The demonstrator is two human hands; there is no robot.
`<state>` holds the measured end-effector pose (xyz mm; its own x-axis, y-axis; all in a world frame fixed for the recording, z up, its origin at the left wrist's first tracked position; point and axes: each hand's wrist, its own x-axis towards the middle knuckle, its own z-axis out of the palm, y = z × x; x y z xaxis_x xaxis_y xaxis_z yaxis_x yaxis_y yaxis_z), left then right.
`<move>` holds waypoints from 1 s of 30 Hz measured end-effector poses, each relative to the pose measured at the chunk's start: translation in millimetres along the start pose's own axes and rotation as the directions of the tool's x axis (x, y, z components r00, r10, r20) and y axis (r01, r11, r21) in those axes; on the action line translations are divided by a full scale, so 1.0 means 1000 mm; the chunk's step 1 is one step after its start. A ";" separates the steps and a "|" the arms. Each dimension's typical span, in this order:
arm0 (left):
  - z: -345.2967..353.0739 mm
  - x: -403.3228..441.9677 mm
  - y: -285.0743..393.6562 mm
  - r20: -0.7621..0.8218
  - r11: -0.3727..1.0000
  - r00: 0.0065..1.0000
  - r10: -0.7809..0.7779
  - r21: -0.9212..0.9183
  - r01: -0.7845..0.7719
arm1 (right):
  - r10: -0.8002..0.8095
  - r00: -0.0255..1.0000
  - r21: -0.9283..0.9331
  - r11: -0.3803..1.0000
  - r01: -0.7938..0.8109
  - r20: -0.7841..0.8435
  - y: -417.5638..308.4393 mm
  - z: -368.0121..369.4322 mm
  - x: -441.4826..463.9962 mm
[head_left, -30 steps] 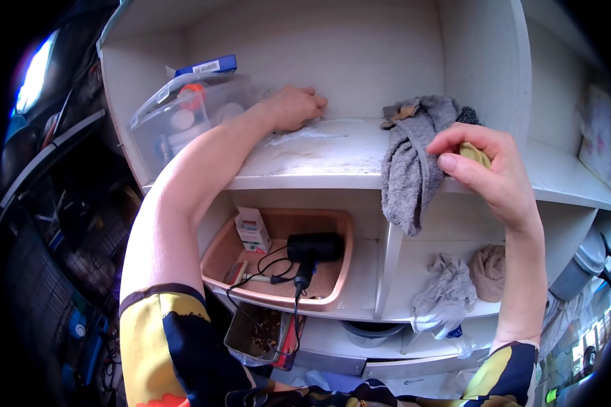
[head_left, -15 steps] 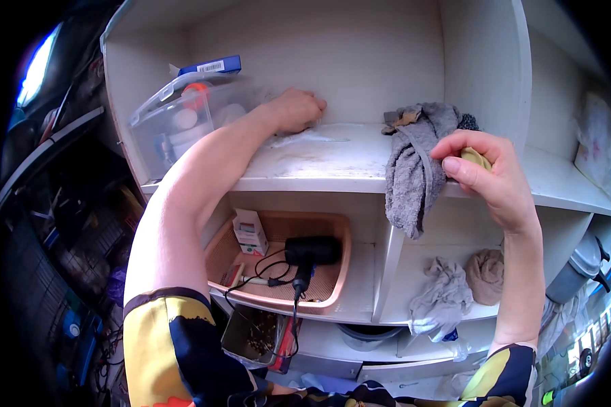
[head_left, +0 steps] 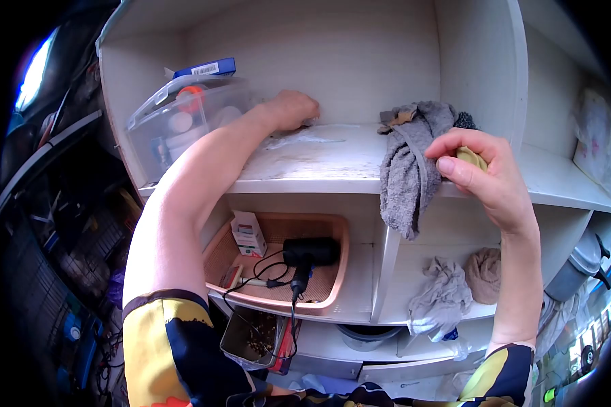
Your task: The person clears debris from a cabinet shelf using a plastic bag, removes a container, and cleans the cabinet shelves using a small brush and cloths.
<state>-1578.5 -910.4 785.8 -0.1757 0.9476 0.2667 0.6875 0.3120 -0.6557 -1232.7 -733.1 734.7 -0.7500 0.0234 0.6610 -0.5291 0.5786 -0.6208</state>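
Note:
My left hand (head_left: 293,110) is closed in a fist low over the back of the upper shelf (head_left: 349,157), beside a clear plastic box (head_left: 142,139). What its fingers hold, if anything, is hidden. A whitish wet-looking patch (head_left: 312,138) and dark smudges lie on the shelf just in front of it. Raised by the shelf's front edge, my right hand (head_left: 485,169) is curled around a small yellow-green rounded object (head_left: 471,158), mostly covered by the fingers. A grey cloth (head_left: 411,169) drapes over the edge just left of that hand.
Below, a peach plastic basket (head_left: 343,271) holds a black hair dryer (head_left: 312,252) and a small white box (head_left: 249,234). Crumpled cloths (head_left: 442,295) lie in the lower right compartment. A blue box (head_left: 207,67) tops the clear box. A grey pot (head_left: 580,268) stands at right.
The view has shifted slightly, so the shelf sits a little further left. Both hands keep nearly the same places and grips.

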 end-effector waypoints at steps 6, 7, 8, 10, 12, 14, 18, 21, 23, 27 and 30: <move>0.002 -0.002 0.007 -0.053 0.999 0.998 -0.026 0.018 0.027 | -0.021 1.000 0.011 1.000 0.020 0.005 0.002 0.001 0.000; 0.001 0.000 0.007 -0.075 0.999 0.996 -0.053 0.003 0.053 | -0.023 1.000 0.015 1.000 0.023 0.008 0.002 0.000 0.000; 0.001 0.002 0.007 -0.078 0.999 0.996 -0.049 0.008 0.050 | -0.026 1.000 0.013 1.000 0.026 0.002 0.002 -0.001 0.000; 0.005 0.003 0.008 -0.069 0.997 0.995 -0.070 0.026 0.072 | -0.033 0.999 0.030 0.999 0.033 0.010 0.004 -0.001 0.000; 0.009 0.003 0.007 -0.085 0.998 0.995 -0.055 0.011 0.056 | -0.022 1.000 0.037 0.999 0.022 0.018 0.003 -0.002 0.001; 0.012 0.004 0.006 -0.099 0.999 0.995 -0.035 -0.001 0.035 | -0.010 1.000 0.048 0.999 0.009 0.020 0.002 -0.001 0.000; 0.007 0.006 0.007 -0.026 0.995 0.994 -0.102 -0.024 0.101 | -0.038 0.999 0.017 0.999 0.038 0.003 0.005 -0.001 0.000; 0.012 0.006 0.006 -0.020 0.985 0.985 -0.170 -0.042 0.169 | -0.038 0.999 0.027 0.999 0.038 0.001 0.005 -0.001 -0.001; 0.012 0.007 -0.006 -0.061 0.985 0.983 -0.174 -0.006 0.174 | -0.035 0.999 0.027 0.999 0.035 -0.001 0.003 -0.003 -0.001; -0.002 0.002 -0.006 -0.099 0.974 0.969 -0.225 -0.025 0.223 | -0.012 1.000 0.003 1.000 0.012 0.020 0.000 -0.002 0.000; -0.010 0.003 0.007 -0.084 0.981 0.977 -0.195 -0.019 0.194 | 0.003 1.000 0.002 1.000 -0.003 0.022 -0.001 -0.003 -0.001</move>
<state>-1567.3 -905.9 789.5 -0.2463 0.8593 0.4482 0.6533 0.4888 -0.5782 -1230.8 -731.3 735.7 -0.7605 0.0071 0.6493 -0.5273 0.5768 -0.6239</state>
